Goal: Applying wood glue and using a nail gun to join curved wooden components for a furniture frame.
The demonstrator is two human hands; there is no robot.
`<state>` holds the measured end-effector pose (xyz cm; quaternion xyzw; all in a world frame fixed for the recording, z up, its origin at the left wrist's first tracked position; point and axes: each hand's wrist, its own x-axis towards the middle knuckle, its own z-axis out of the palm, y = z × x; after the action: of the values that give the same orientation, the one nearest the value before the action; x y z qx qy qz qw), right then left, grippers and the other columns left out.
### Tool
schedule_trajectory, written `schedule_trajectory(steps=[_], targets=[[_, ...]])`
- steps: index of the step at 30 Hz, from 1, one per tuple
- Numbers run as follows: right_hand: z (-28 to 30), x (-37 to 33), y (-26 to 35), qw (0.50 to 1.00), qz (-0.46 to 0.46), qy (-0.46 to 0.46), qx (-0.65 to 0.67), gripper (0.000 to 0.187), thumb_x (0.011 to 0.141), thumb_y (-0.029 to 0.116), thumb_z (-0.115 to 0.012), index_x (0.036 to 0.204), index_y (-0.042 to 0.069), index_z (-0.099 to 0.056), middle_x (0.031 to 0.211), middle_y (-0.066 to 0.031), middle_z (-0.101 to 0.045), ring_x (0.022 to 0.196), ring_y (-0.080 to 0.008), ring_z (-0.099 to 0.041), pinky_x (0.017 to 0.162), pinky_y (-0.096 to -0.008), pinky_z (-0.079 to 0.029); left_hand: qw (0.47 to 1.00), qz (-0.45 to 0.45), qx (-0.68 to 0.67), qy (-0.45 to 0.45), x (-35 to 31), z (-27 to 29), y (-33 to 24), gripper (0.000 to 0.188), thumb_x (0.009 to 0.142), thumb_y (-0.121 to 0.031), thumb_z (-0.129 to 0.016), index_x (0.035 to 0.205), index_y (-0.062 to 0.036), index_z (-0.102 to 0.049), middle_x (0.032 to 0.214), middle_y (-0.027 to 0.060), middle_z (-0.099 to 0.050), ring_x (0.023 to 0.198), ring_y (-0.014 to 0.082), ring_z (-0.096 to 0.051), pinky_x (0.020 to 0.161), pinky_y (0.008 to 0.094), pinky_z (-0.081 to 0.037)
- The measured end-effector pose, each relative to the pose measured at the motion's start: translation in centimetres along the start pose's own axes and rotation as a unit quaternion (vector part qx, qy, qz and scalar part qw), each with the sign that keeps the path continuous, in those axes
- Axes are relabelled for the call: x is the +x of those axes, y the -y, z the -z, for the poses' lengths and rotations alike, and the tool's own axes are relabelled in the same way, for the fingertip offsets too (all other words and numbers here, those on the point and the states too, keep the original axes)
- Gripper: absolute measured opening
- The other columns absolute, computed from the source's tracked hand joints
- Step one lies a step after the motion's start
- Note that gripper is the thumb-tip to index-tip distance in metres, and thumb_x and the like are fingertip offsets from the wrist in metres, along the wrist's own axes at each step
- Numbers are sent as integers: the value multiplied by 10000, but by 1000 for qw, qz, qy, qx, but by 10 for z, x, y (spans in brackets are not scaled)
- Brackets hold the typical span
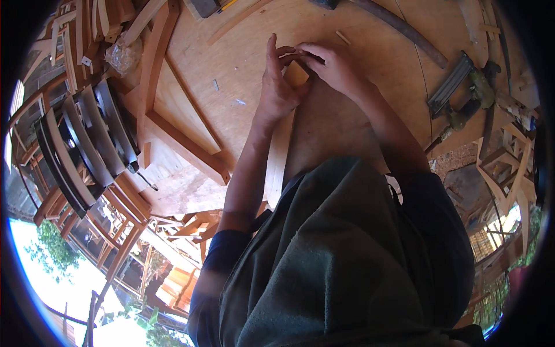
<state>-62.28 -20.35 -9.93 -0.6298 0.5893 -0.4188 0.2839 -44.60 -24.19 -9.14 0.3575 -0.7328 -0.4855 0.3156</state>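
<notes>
The pale wooden bar [279, 151] lies lengthwise in front of the person, its near part meeting the apron [335, 248] and its squared far end reaching up between both hands. The left hand [278, 89] is wrapped round it close to that far end, thumb laid across, one finger sticking straight up; the right hand [330, 65] has its fingers bent in toward the same end, tips meeting the left's, though from here I can't tell whether they pinch anything (whatever may sit between them is too small to make out). To do this well, I'd let the left hand do all the steadying and leave the right's fingertips free for the fine work, with that stray finger tucked down against the wood and the near part braced so that the bar can't roll. Beneath spreads the plywood worktop [231, 63]; a loose wood offcut [343, 38] sits just beyond the right hand, jointed wooden pieces [185, 147] lie to the left, and a green power tool [480, 89] rests well apart on the right, sensibly out of elbow's way.
</notes>
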Motion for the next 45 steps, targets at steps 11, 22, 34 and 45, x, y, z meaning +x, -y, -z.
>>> schedule_trajectory(steps=[11, 22, 34, 45], targets=[[-16, -20, 1, 965, -205, -9, 163, 281, 1063, 222, -575, 1168, -16, -682, 901, -74, -741, 785, -134, -697, 708, -269, -552, 999, -1, 48, 24, 1, 2, 3, 1059, 727, 9, -868, 1574, -37, -234, 1285, 175, -576, 1169, 273, -648, 1030, 380, -515], [-21, -14, 21, 919, -323, -81, 212, 291, 1043, 255, -608, 1074, -13, -717, 782, -68, -720, 655, -114, -654, 646, -293, -548, 997, -1, 52, 47, 5, 4, 3, 901, 741, -10, -853, 1513, -24, -389, 1214, 119, -651, 1131, 239, -658, 1036, 361, -506], [-33, -11, 14, 935, -305, -104, 145, 231, 1044, 203, -612, 1074, 5, -728, 807, -6, -692, 607, -51, -554, 544, -242, -463, 998, -7, 13, 64, 7, 7, 7, 746, 731, 19, -790, 1421, -17, -511, 1186, 124, -666, 1118, 237, -657, 1022, 349, -504], [-28, -21, 22, 882, -348, -103, 300, 218, 1029, 179, -640, 1154, 14, -709, 790, 17, -667, 582, -35, -508, 504, -214, -438, 997, 0, 8, 78, 6, 6, 3, 688, 731, 8, -767, 1382, -10, -547, 1213, 144, -675, 1133, 259, -666, 1003, 355, -515]])
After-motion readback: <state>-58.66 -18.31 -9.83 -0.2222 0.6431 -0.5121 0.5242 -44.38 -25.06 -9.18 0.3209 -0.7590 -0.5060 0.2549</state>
